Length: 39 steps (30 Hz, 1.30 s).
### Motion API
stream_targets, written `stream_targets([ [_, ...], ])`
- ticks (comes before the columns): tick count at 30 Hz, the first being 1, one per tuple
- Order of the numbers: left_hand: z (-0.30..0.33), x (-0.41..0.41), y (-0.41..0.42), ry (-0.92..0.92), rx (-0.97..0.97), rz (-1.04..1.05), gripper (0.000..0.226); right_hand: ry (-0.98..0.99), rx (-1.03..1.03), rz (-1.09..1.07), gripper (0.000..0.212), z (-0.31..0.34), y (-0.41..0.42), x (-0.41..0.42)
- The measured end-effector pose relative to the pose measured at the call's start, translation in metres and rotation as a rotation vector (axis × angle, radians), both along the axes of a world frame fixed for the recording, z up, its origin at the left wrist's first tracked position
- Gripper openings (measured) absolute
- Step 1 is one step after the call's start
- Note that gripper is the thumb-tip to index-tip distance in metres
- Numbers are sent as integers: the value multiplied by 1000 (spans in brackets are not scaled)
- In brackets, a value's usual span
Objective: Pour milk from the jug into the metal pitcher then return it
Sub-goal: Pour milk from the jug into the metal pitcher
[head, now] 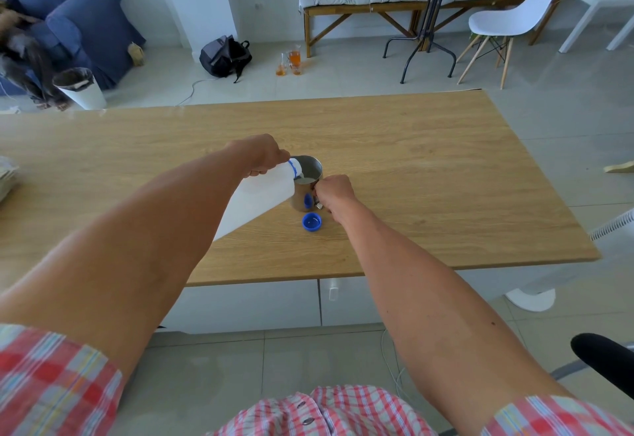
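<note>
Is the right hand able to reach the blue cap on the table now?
Probably yes. The blue cap lies bare on the table, just beside the right hand, with nothing between them. But that hand grips the metal pitcher and must let go first.

white jug (255, 200) tilted, pouring | metal pitcher (306, 183) upright, milk inside

Wooden table (411, 161), grey tiled floor (343, 72), blue armchair (68, 13), white chair (514, 13)
</note>
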<state>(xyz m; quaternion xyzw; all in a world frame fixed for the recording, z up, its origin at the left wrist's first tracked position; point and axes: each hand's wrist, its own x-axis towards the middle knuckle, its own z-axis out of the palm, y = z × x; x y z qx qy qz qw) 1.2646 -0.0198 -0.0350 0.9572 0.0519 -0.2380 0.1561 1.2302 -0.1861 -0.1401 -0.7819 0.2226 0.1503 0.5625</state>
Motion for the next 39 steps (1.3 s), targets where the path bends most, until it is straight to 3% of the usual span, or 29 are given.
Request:
stream_targets([
  [12, 1, 0, -1, 19, -19, 17, 39, 7, -5, 4, 11, 2, -1, 1],
  [39, 1, 2, -1, 36, -19, 23, 36, 23, -4, -1, 15, 3, -1, 2],
])
